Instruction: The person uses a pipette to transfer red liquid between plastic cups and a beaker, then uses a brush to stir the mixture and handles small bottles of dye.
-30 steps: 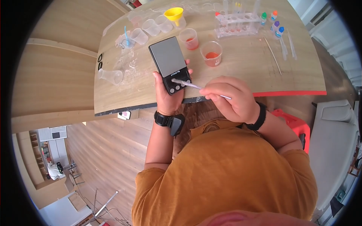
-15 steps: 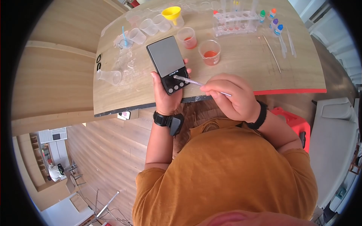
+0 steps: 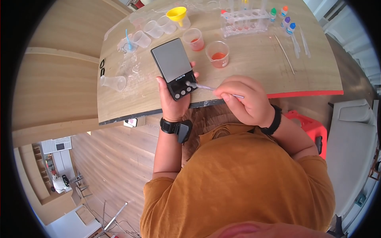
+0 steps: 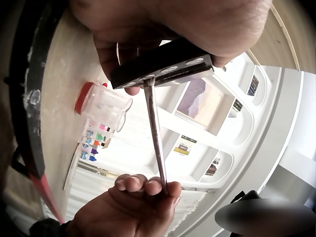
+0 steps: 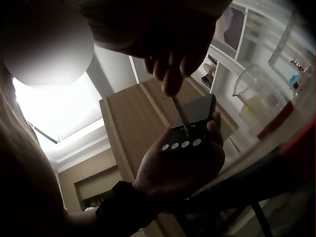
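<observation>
A black pocket scale with a grey plate (image 3: 171, 60) lies tilted in the left hand (image 3: 174, 99), whose fingers wrap its far side over the table's near edge. The right hand (image 3: 247, 100) pinches a thin purplish stick (image 3: 206, 87) between thumb and fingers. In the head view the stick's pale end is over the scale's dark panel, beside the round buttons. In the left wrist view the stick (image 4: 156, 131) meets the button face of the scale (image 4: 163, 64); the right hand (image 4: 133, 207) is below. The right wrist view shows the stick's end at the panel of the scale (image 5: 190, 133).
Two cups with red liquid (image 3: 217, 54) (image 3: 193, 39) stand beyond the scale. Farther back are empty cups (image 3: 153, 29), a yellow funnel (image 3: 177, 14) and a tube rack (image 3: 245, 23). Dropper bottles (image 3: 291, 27) and a wooden stick (image 3: 285, 54) lie right; a flask (image 3: 114, 83) lies left.
In the head view, both hands and the scale have shifted slightly left relative to the frame. The stick's pale end has moved a little right across the scale's panel.
</observation>
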